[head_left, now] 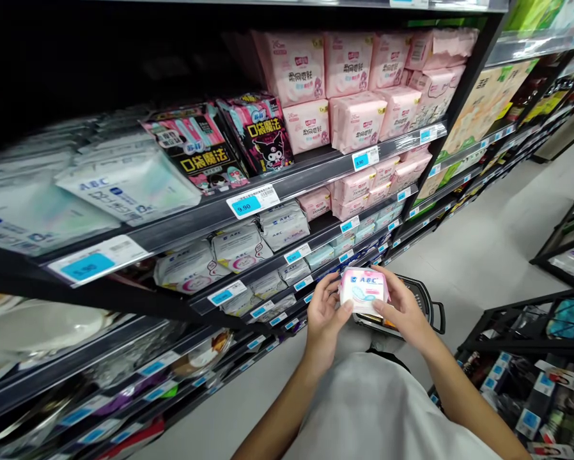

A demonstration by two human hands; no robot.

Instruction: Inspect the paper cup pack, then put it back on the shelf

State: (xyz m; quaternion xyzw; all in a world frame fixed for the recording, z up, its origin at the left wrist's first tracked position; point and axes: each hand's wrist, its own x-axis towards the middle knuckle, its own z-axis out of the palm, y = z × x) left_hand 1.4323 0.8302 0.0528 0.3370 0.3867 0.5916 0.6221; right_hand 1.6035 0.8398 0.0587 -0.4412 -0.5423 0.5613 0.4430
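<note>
A small white and pink pack of sanitary pads (364, 289), printed "ABC", is held between both hands in front of my body. My left hand (326, 306) grips its left side, the thumb on the lower front corner. On the opposite side, my right hand (398, 301) has its thumb pressed on the front and its fingers behind. The fingers behind the pack are partly hidden. Beneath it, a black shopping basket (424, 300) shows in part, with its handle toward the right.
Shelves on the left carry pink packs (358, 121), black and pink packs (263, 134) and pale ABC packs (133, 179), with price tags (253, 202) along the edges. Plates (42, 332) lie at lower left. Grey floor (473, 249) runs between these shelves and black racks (521, 319) on the right.
</note>
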